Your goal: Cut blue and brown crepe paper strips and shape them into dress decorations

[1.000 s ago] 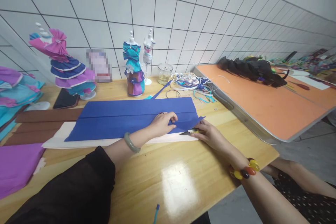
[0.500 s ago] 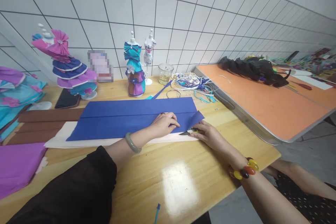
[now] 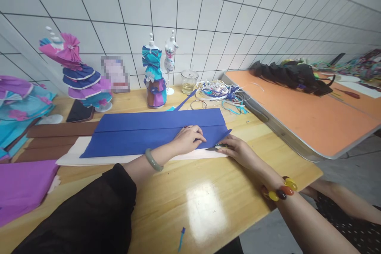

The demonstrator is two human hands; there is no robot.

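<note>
Rectangular dark-blue fabric-like sheet [image 3: 133, 139] is lying on the wooden counter [image 3: 160, 206], 10 o'clock from the right hand [image 3: 236, 149], long axis running 9-to-3. Right hand, nearer its 4-o'clock corner, is gripping dark-bladed scissors [image 3: 212, 148] pointing 9. Left hand [image 3: 189, 139] is resting curled fingers on it; can't tell if pinching.

Rests left fingers [image 3: 198, 133] on the cloth [image 3: 133, 139], laid over a sheet [image 3: 74, 151] on the table [image 3: 160, 206]; holds scissors [image 3: 212, 149] in right fingers [image 3: 227, 152] at the cloth's right end. Behind, left to right, has phone [image 3: 77, 112], two mannequins [image 3: 154, 83], glass [image 3: 188, 85], ribbons [image 3: 218, 91]; rightward, has a second table [image 3: 297, 119].
</note>
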